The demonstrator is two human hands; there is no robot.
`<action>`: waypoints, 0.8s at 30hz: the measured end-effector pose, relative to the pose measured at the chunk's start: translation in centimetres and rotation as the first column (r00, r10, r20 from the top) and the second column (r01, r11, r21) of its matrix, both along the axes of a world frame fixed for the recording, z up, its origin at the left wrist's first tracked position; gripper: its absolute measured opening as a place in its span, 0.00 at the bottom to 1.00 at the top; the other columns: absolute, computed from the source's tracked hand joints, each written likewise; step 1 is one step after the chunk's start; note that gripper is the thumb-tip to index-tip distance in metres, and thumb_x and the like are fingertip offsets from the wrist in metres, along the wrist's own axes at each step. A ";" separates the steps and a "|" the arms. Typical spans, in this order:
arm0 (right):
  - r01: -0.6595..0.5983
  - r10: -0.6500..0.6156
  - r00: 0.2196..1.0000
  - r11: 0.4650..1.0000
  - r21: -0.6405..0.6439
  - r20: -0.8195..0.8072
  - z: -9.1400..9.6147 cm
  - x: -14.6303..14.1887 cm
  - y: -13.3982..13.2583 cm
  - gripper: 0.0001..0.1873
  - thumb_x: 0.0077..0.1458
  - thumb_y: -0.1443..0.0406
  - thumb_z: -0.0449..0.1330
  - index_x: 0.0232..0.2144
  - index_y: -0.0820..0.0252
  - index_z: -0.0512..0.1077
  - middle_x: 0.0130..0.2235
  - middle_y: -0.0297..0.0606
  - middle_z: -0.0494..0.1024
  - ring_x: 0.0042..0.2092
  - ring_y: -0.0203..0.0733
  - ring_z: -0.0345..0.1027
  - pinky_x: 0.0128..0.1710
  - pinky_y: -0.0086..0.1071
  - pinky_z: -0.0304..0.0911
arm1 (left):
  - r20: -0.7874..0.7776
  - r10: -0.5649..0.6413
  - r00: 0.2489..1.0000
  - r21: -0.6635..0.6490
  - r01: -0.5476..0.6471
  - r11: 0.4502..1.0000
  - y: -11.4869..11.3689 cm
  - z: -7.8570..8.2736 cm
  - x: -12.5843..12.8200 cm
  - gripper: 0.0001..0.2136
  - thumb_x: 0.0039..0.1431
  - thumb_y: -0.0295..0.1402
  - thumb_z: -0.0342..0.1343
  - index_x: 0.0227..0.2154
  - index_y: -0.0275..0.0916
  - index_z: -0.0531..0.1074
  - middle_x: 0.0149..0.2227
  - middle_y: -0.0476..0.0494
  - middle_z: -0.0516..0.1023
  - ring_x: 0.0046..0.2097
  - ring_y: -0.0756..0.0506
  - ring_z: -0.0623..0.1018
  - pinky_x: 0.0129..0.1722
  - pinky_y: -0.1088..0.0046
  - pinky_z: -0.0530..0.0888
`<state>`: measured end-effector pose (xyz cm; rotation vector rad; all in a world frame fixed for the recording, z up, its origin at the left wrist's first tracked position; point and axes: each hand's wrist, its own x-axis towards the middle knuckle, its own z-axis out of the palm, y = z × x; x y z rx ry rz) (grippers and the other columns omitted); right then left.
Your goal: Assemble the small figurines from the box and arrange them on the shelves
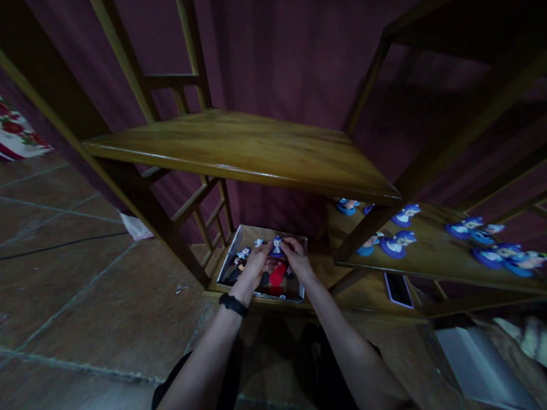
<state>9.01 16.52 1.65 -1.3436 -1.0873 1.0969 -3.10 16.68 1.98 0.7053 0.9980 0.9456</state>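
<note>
An open cardboard box [239, 234] stands on the lowest shelf of a wooden rack and holds several small figurines. Both my hands reach into it. My left hand [257, 263], with a black band on its wrist, and my right hand [296, 256] meet over the box, fingers curled round a small blue and white figurine [277, 245] held between them. A red item [277, 275] and dark figurines lie in the box below the hands.
A bare wooden shelf board [239, 147] juts out above the box. To the right, a lower shelf [431, 245] carries several blue and white figurines [397, 244]. A phone [398, 289] lies on the bottom board. Tiled floor [85, 273] spreads left.
</note>
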 end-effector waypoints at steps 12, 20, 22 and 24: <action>-0.015 0.015 0.999 1.000 0.024 -0.029 -0.3 -0.2 -0.2 0.13 0.46 0.57 0.57 0.35 0.54 0.71 0.34 0.31 0.75 0.36 0.37 0.68 0.36 0.29 0.65 | 0.010 0.004 1.000 -0.019 -0.004 1.000 0.1 -0.3 -0.1 0.14 0.54 0.40 0.53 0.34 0.33 0.71 0.20 0.43 0.75 0.20 0.49 0.74 0.18 0.78 0.70; -0.002 0.003 1.000 1.000 0.021 -0.010 0.0 -0.1 -0.2 0.12 0.46 0.58 0.57 0.34 0.54 0.71 0.35 0.31 0.75 0.37 0.38 0.68 0.37 0.30 0.64 | 0.008 0.000 1.000 -0.031 0.000 1.000 0.1 -0.1 0.0 0.14 0.55 0.40 0.52 0.34 0.33 0.70 0.20 0.42 0.75 0.20 0.49 0.75 0.18 0.78 0.70; -0.002 0.002 1.000 1.000 0.028 0.004 -0.5 0.0 0.0 0.12 0.46 0.58 0.57 0.34 0.54 0.71 0.36 0.31 0.75 0.38 0.38 0.68 0.39 0.31 0.64 | 0.015 -0.009 1.000 -0.034 0.009 0.999 0.0 0.0 0.0 0.14 0.55 0.40 0.52 0.33 0.32 0.70 0.20 0.42 0.75 0.20 0.49 0.75 0.18 0.78 0.69; 0.001 -0.001 1.000 0.999 0.034 0.020 -0.9 0.2 0.2 0.13 0.46 0.58 0.57 0.35 0.54 0.72 0.36 0.31 0.76 0.38 0.38 0.68 0.40 0.31 0.63 | 0.029 -0.018 0.999 -0.041 0.019 0.999 0.0 0.0 0.0 0.14 0.55 0.41 0.52 0.32 0.32 0.70 0.20 0.42 0.75 0.19 0.49 0.74 0.18 0.78 0.69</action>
